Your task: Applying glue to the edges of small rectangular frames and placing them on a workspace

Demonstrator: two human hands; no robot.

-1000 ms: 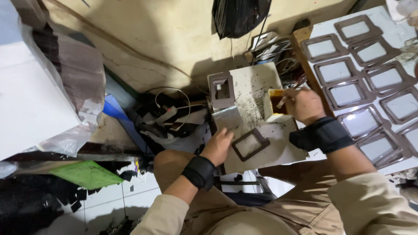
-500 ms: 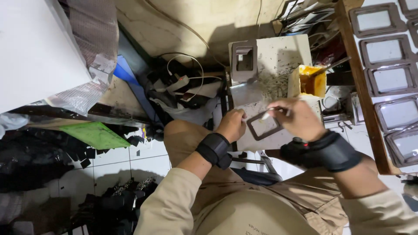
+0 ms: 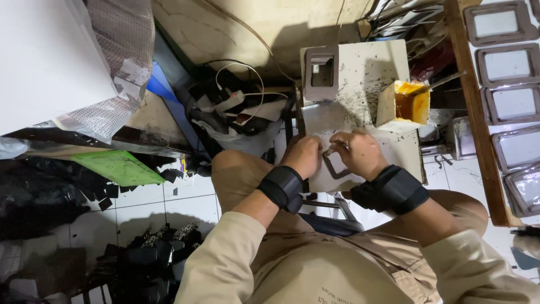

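Observation:
A brown frame-shaped piece (image 3: 336, 168) lies on white paper on a small white work board (image 3: 365, 67) in front of my knees. My left hand (image 3: 302, 156) presses down on the frame's left edge. My right hand (image 3: 359, 153) is closed around a thin brush handle (image 3: 336, 146) whose tip touches the frame. Both wrists wear black bands. An open white box of orange glue (image 3: 409, 103) stands just beyond my right hand, with a stick resting in it.
A second brown frame (image 3: 321, 72) lies at the board's far left. Several framed pieces (image 3: 506, 65) are laid out in rows on the right, past a wooden strip. Cables, a green sheet (image 3: 121, 167) and black scraps cover the floor on the left.
My right hand came back from the glue box to the frame with the brush. Both hands now sit close together on the frame. The view shifted to the left.

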